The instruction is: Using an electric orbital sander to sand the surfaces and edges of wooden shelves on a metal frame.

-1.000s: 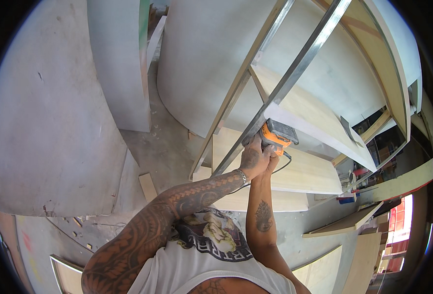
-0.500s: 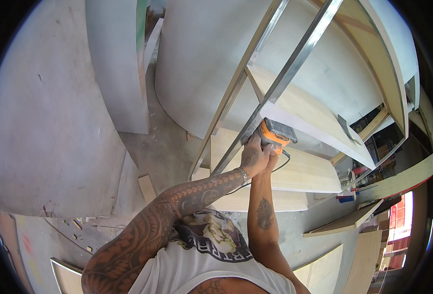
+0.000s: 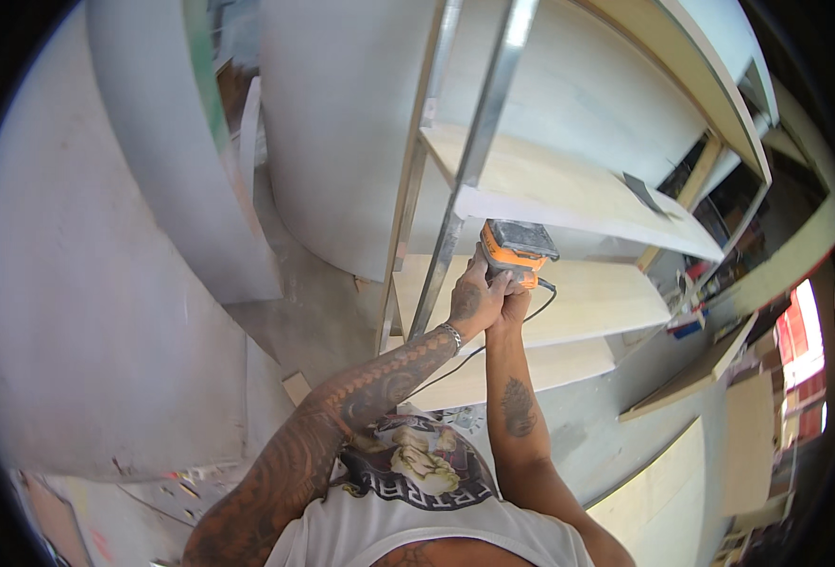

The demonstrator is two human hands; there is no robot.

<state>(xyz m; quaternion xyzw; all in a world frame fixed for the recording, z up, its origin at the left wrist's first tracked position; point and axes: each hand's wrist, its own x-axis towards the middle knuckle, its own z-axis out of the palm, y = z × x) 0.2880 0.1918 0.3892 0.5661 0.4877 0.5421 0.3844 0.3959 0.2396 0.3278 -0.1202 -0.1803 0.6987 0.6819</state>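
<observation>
An orange and black power sander with a dark cord is up against the pale front edge of a wooden shelf, just below it and close to the shelf's left end. My left hand wraps the sander's left side and underside. Beside it, my right hand grips the lower end, near where the cord comes out. The two hands touch each other, and some fingers are hidden behind the tool. A metal upright rises just left of the sander.
Lower wooden shelves lie under the sander. The black cord hangs across my left wrist area. A dark flat sheet rests on the upper shelf. Large curved grey panels stand at left, and loose boards lean at right.
The sander and both hands have shifted right along the shelf edge, away from the metal upright. My view has turned, so the surroundings sit differently in the picture.
</observation>
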